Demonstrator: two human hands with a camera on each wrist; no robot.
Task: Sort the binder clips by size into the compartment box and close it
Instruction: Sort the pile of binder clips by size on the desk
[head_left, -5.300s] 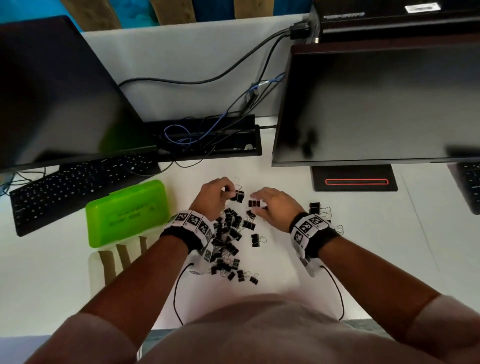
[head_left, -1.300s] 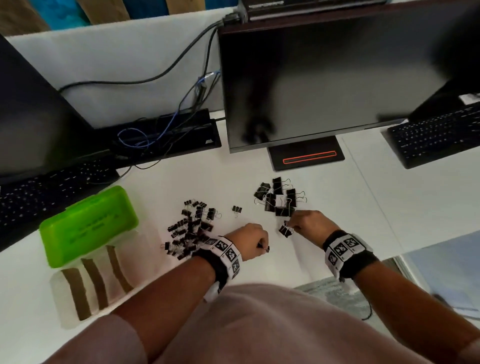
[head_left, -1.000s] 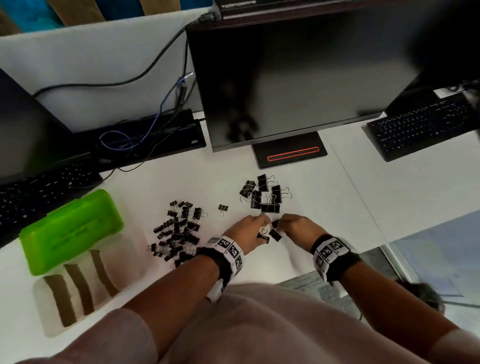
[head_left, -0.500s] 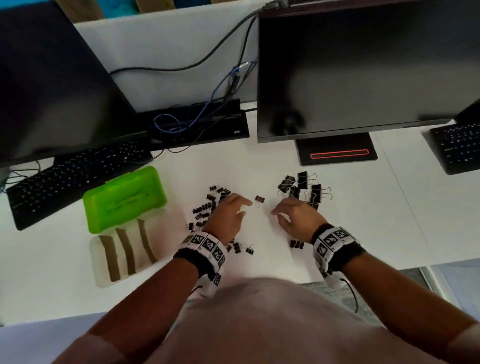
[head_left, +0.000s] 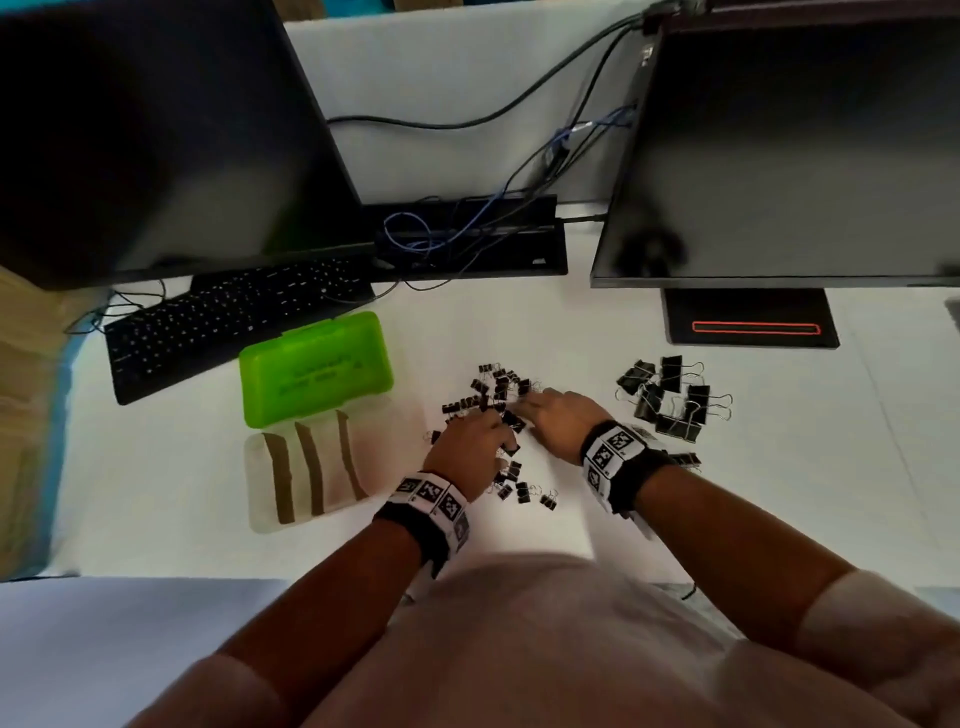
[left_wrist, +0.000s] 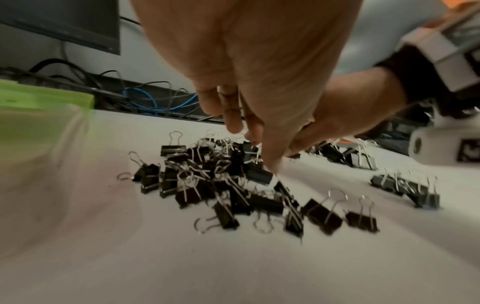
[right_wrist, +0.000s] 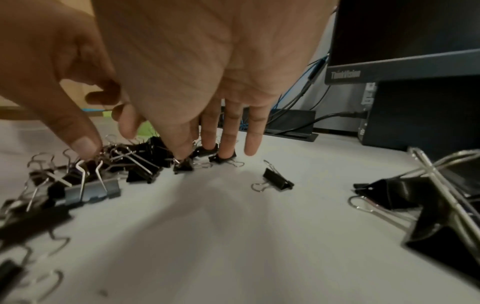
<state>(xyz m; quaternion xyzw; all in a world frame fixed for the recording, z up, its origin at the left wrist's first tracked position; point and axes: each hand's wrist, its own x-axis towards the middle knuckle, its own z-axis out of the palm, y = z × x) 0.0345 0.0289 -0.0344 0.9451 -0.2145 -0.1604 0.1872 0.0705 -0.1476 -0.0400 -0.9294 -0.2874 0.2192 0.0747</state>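
Two piles so far: small binder clips (head_left: 491, 400) under both hands, large binder clips (head_left: 672, 397) at 3 o'clock. Left hand (head_left: 467, 449) and right hand (head_left: 556, 423) rake with loose fingers, gripping nothing. Compartment box (head_left: 306, 467) at 9 o'clock, open, unfilled. Next: pinch out strays, then load.

Dim, soft overhead light; faint shadows, motion blur, wide-angle warping at the edges.

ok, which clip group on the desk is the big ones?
The group right of the right hand, below the monitor stand: fewer, visibly larger clips. The pile under both hands holds smaller ones.
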